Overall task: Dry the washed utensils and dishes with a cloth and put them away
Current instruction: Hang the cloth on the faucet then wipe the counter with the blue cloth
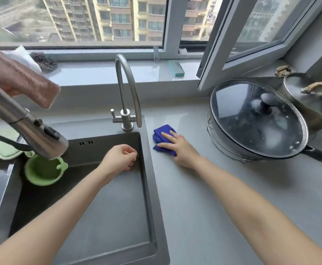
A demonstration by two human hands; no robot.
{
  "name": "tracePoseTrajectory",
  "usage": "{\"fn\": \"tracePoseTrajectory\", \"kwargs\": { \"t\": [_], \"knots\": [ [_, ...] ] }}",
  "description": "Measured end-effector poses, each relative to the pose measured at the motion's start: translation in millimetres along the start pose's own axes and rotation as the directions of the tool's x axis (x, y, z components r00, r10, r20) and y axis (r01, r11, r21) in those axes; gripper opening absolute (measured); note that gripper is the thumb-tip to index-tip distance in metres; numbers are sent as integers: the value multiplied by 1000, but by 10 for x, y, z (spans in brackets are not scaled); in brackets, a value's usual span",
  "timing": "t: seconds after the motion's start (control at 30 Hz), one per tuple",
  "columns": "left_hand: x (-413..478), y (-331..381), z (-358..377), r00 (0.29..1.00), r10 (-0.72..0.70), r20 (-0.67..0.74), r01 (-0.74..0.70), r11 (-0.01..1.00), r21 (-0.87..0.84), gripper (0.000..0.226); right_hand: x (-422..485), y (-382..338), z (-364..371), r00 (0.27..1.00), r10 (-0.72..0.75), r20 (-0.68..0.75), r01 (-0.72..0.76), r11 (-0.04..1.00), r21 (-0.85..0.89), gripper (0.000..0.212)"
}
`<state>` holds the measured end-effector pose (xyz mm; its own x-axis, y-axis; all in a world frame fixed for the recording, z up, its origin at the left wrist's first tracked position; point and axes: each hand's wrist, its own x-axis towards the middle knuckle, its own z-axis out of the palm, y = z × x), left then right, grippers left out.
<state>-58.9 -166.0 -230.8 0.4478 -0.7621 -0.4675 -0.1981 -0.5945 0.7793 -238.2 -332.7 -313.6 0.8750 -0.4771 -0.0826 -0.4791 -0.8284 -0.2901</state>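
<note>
A folded blue cloth (163, 135) lies on the grey counter (204, 197) just right of the sink. My right hand (177, 150) rests on it with straight fingers, covering its near right part. My left hand (121, 156) hovers over the dark sink (108, 217) near its right wall, fingers loosely curled and holding nothing. A green cup-like strainer (43, 172) sits in the sink's left part. A wok with a glass lid (257, 119) stands on a wire rack at the right.
A pull-out faucet head (34, 131) juts in close at the left, a pink cloth (22, 79) draped above it. A slim curved tap (126, 92) stands behind the sink. A metal pot (300, 92), an open window frame (223, 54) and a green mat (1, 146) border the area.
</note>
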Motion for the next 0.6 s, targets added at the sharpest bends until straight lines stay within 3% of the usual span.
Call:
{"fn": "tracePoseTrajectory", "kwargs": {
  "t": [0.07, 0.23, 0.3, 0.43, 0.5, 0.6],
  "knots": [
    [110, -46, -57, 999, -13, -38, 13, 1000, -11, 14, 450, 134, -123, 1000, 25, 19, -25, 1000, 0, 60],
    [380, -86, -146, 994, -33, -106, 31, 999, -26, 14, 841, 324, -353, 969, -155, 192, 190, 966, -178, 76],
    [437, -91, -177, 991, -41, -128, 40, 999, -12, 14, 737, 259, -425, 981, -64, 185, 111, 961, -255, 69],
    [488, -96, -227, 988, -62, -139, 64, 998, 9, 14, 634, -106, -369, 961, 265, -76, -273, 954, -128, 67],
    [481, -118, -251, 987, -78, -141, 81, 997, 17, 13, 720, -155, -233, 960, 279, -30, -279, 935, -220, 56],
    [463, -172, -315, 986, -77, -151, 88, 994, 70, 13, 773, 111, -231, 987, 135, 88, -102, 946, -307, 70]
  ]
}}
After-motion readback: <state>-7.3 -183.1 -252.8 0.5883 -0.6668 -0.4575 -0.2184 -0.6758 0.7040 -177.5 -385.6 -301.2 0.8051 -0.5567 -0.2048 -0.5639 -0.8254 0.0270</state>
